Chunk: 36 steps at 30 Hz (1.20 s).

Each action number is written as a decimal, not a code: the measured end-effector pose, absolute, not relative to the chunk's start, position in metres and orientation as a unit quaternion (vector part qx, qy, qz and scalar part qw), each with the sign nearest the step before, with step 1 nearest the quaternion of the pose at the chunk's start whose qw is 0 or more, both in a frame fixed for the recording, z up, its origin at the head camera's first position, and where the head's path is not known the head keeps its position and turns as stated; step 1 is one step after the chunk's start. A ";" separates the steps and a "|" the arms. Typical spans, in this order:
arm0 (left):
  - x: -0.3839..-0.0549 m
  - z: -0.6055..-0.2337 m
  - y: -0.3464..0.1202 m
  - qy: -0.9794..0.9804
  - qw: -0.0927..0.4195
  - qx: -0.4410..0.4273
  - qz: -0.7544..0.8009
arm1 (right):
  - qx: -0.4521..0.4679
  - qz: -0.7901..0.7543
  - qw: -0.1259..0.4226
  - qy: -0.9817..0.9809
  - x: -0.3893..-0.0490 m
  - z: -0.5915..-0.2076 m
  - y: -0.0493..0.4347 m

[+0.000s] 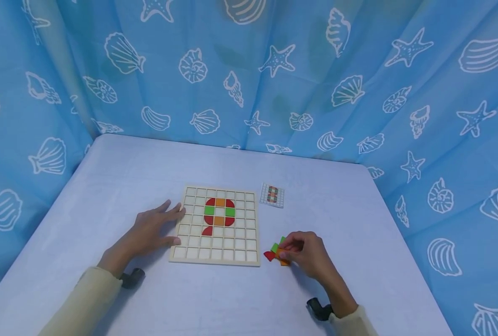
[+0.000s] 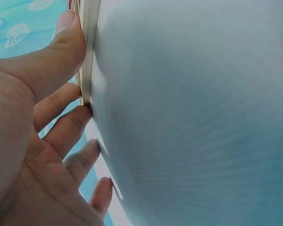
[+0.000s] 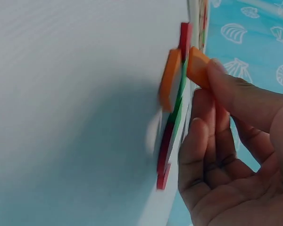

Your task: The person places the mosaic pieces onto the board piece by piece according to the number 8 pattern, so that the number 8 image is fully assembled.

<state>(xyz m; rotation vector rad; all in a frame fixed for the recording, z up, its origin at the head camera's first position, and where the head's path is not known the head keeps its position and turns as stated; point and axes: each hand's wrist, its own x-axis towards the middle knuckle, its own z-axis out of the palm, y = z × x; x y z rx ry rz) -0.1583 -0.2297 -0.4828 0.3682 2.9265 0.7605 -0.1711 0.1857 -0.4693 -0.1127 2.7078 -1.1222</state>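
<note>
Right wrist view, orange tile (image 3: 197, 68), between fingers (image 3: 204, 105)

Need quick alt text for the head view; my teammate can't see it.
A person's right hand pinches an orange tile by loose tiles, while the left hand touches the left edge of a gridded board partly filled with coloured tiles. A pattern card lies beside it.

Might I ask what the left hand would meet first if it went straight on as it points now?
Probably the grid board: the left hand seems to touch its left edge.
</note>
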 end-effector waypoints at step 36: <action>-0.160 -0.484 -0.229 0.964 0.055 0.112 0.236 | -0.211 -0.372 0.096 0.899 -0.213 -0.475 0.040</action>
